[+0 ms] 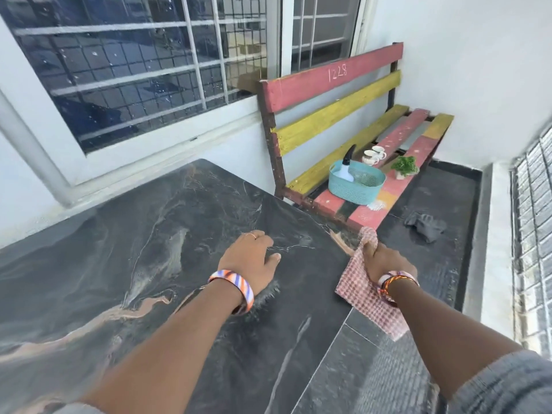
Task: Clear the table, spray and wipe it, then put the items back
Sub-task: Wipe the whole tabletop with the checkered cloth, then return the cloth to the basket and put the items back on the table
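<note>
The dark marbled table [149,234] fills the left and centre of the view. My left hand [251,258] rests on its top near the right edge, fingers curled, holding nothing. My right hand [385,261] grips a red-and-white checked cloth [367,291] at the table's right edge; the cloth hangs partly off the side. On the bench stand a teal basket [355,186] with a spray bottle [348,162] inside it, two cups [373,155] and a small potted plant [404,167].
A red and yellow slatted bench [337,112] stands against the wall just beyond the table's far right corner. A grey rag [427,227] lies on the dark floor to the right. Barred windows run along the left wall and the right side.
</note>
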